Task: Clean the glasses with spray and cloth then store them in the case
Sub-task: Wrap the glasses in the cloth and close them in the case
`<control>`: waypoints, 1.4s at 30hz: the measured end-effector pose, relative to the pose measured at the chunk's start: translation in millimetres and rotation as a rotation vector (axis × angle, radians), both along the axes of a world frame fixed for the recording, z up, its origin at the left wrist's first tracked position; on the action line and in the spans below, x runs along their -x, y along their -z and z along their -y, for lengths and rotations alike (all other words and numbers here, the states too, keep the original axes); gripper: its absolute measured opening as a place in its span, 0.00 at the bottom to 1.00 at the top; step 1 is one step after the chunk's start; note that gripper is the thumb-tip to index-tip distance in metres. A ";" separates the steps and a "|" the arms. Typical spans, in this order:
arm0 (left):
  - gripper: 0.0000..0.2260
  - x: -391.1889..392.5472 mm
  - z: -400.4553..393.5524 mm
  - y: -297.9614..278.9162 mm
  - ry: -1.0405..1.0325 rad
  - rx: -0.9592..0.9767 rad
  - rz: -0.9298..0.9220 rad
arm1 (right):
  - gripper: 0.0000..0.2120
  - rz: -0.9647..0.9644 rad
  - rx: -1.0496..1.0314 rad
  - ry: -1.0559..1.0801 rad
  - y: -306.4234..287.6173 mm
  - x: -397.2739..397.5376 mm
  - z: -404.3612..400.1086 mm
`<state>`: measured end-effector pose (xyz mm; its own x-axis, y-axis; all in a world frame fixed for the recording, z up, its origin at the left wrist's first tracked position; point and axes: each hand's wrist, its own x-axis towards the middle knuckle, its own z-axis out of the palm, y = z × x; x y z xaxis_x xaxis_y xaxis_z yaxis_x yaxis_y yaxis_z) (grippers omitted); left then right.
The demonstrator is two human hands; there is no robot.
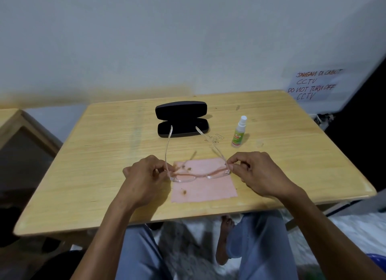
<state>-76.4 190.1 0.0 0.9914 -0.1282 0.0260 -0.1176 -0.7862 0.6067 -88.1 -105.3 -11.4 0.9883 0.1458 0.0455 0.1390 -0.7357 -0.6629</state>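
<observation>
Clear-framed glasses held above the pink cloth, temples unfolded and pointing away toward the case; left hand pinching the frame at its left hinge, fingers curled round it; right hand pinching the right hinge likewise; cloth lying flat on the wooden surface, marked with small brown spots; black case open near the far edge, lid raised; spray bottle standing upright just right of the case, apart from it; handwritten CCTV notice taped on the wall at right.
</observation>
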 end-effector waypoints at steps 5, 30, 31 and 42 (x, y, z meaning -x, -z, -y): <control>0.07 22.4 -9.3 -0.8 -0.112 -0.016 0.103 | 0.03 0.081 -0.004 0.098 -3.3 24.1 4.5; 0.04 38.2 24.5 16.8 -0.156 -0.016 0.536 | 0.04 0.627 0.329 0.058 5.2 32.1 -27.6; 0.04 35.6 27.3 16.3 -0.160 -0.034 0.573 | 0.04 0.673 0.349 0.059 7.0 27.7 -29.5; 0.09 17.0 45.4 25.2 -0.295 -0.497 0.888 | 0.04 0.959 0.566 -0.008 20.1 12.5 -44.4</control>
<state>-93.4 144.7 -25.2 0.6358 -0.0806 0.7677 -0.1245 -0.9922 -0.0011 -100.6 -61.0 -31.4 0.5786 0.3929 0.7147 0.4198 -0.8948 0.1521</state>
